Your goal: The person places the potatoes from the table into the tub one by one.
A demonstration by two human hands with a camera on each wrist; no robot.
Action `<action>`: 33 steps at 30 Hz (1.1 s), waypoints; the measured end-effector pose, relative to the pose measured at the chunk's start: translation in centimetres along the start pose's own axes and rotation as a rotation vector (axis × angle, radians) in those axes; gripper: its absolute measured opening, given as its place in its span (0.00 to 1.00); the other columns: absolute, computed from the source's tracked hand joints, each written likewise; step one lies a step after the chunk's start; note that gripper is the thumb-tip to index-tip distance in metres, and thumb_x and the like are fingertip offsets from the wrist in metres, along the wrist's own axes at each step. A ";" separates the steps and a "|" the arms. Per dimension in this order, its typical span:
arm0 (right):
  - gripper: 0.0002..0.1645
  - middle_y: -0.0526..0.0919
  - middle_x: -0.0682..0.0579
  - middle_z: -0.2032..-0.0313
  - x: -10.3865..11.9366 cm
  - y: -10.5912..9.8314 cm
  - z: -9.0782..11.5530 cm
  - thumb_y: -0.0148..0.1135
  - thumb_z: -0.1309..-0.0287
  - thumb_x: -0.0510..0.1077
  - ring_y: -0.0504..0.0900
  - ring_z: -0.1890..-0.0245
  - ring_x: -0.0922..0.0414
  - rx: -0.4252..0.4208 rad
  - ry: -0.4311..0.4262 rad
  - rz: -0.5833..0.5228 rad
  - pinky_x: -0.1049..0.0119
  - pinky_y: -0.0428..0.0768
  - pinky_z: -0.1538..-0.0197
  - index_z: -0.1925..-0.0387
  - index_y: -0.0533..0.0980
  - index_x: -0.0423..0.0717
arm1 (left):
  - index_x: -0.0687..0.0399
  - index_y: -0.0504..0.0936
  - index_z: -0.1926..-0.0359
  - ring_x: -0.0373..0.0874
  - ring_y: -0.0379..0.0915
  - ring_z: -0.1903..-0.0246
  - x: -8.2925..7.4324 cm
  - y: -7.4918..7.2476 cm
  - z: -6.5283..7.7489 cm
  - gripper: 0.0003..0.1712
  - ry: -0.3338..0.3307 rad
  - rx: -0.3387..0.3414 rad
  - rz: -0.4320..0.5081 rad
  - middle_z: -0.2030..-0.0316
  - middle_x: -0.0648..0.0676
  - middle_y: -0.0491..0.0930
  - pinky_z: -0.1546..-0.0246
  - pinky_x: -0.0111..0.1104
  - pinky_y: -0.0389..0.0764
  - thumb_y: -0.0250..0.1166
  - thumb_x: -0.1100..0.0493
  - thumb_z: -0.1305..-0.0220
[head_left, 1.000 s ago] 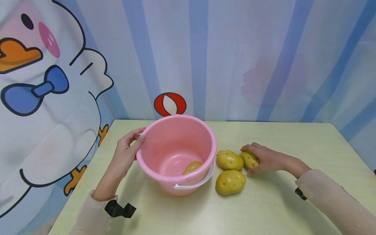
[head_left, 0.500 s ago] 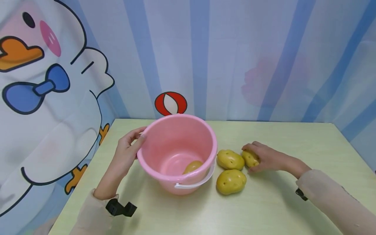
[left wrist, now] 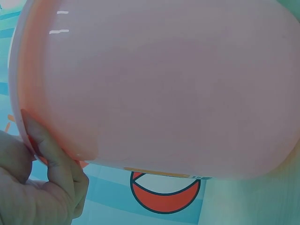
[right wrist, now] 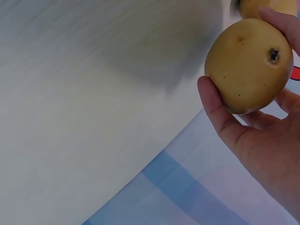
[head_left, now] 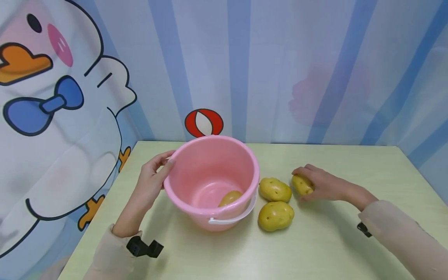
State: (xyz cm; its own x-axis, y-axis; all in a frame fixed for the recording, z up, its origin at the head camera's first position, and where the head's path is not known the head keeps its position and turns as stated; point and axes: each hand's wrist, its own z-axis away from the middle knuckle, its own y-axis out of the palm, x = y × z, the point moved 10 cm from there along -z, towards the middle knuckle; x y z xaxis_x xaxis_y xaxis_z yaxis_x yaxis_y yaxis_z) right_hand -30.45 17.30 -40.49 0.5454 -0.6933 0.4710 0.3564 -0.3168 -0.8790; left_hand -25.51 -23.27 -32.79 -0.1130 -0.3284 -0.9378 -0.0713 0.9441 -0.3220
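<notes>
A pink bucket [head_left: 210, 163] stands on the table, tilted a little toward me, with one potato [head_left: 230, 198] inside. My left hand [head_left: 149, 178] grips its left rim; the left wrist view shows that hand [left wrist: 47, 173] with fingers outside the bucket wall [left wrist: 178, 93]. On the right, my right hand [head_left: 325, 184] holds a potato [head_left: 301, 184] between thumb and fingers, seen closely as a dimpled yellow potato [right wrist: 248, 65] in the right wrist view. Between hand and bucket lie two more, an upper potato [head_left: 275, 189] and a lower potato [head_left: 275, 216].
The bucket's white handle [head_left: 232, 221] hangs down at its front right. The pale table [head_left: 350, 241] ends at a striped blue backdrop [head_left: 266, 77], with a printed duck [head_left: 63, 155] at left. Dark wrist cameras sit on both sleeves.
My right hand has shifted slightly right with its potato, opening a small gap from the upper potato. The left hand and the bucket stay put.
</notes>
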 end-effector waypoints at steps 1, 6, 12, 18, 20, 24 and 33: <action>0.42 0.73 0.46 0.52 0.0 -0.1 0.0 0.76 0.49 0.49 0.73 0.57 0.53 -0.001 -0.001 0.000 0.54 0.76 0.55 0.37 0.68 0.37 | 0.60 0.70 0.31 0.39 0.76 0.71 0.0 0.0 0.0 0.27 0.000 -0.001 -0.001 0.53 0.63 0.70 0.72 0.29 0.83 0.57 0.51 0.24; 0.41 0.73 0.46 0.52 0.1 -0.4 0.2 0.76 0.49 0.47 0.73 0.58 0.54 -0.005 -0.015 0.009 0.54 0.77 0.55 0.38 0.69 0.37 | 0.60 0.71 0.32 0.39 0.75 0.72 -0.1 0.0 0.1 0.27 0.000 -0.002 -0.001 0.54 0.62 0.70 0.73 0.28 0.83 0.57 0.52 0.25; 0.41 0.73 0.46 0.53 0.4 -1.0 0.5 0.76 0.49 0.48 0.72 0.59 0.55 -0.018 -0.026 0.013 0.57 0.77 0.57 0.38 0.69 0.36 | 0.60 0.71 0.32 0.39 0.74 0.72 0.0 0.0 0.1 0.27 0.003 -0.001 0.004 0.54 0.62 0.70 0.74 0.28 0.82 0.57 0.52 0.25; 0.41 0.74 0.48 0.54 0.8 -2.3 0.7 0.77 0.49 0.49 0.72 0.61 0.56 -0.042 -0.032 0.018 0.60 0.76 0.59 0.38 0.70 0.37 | 0.60 0.70 0.32 0.39 0.75 0.72 0.0 0.0 0.0 0.27 -0.002 -0.002 0.005 0.54 0.61 0.69 0.73 0.28 0.82 0.57 0.52 0.25; 0.42 0.74 0.48 0.54 0.9 -2.6 0.8 0.77 0.49 0.50 0.72 0.61 0.56 -0.042 -0.032 0.016 0.60 0.76 0.60 0.38 0.69 0.37 | 0.60 0.70 0.32 0.39 0.75 0.72 0.0 0.0 0.0 0.27 -0.003 -0.001 0.007 0.54 0.62 0.69 0.73 0.28 0.83 0.57 0.52 0.25; 0.42 0.74 0.47 0.53 1.1 -3.1 1.0 0.76 0.48 0.51 0.72 0.60 0.56 -0.030 -0.017 0.013 0.60 0.76 0.61 0.37 0.69 0.38 | 0.60 0.70 0.32 0.39 0.76 0.71 -0.1 0.1 0.0 0.27 0.000 0.001 0.012 0.53 0.62 0.70 0.72 0.29 0.83 0.56 0.52 0.24; 0.42 0.74 0.47 0.52 1.9 -4.1 1.5 0.77 0.48 0.51 0.72 0.60 0.56 -0.025 -0.018 0.006 0.62 0.77 0.62 0.36 0.69 0.39 | 0.61 0.70 0.31 0.39 0.76 0.72 -0.1 0.1 0.1 0.27 -0.002 0.002 0.014 0.53 0.63 0.70 0.73 0.29 0.83 0.56 0.52 0.24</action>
State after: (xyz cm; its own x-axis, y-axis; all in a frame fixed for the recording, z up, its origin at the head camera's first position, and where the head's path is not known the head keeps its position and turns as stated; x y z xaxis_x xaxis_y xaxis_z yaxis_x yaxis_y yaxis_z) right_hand -29.80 18.26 -35.87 0.5611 -0.6838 0.4664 0.3340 -0.3285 -0.8835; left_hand -25.45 -23.19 -32.72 -0.1124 -0.3149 -0.9424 -0.0678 0.9487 -0.3089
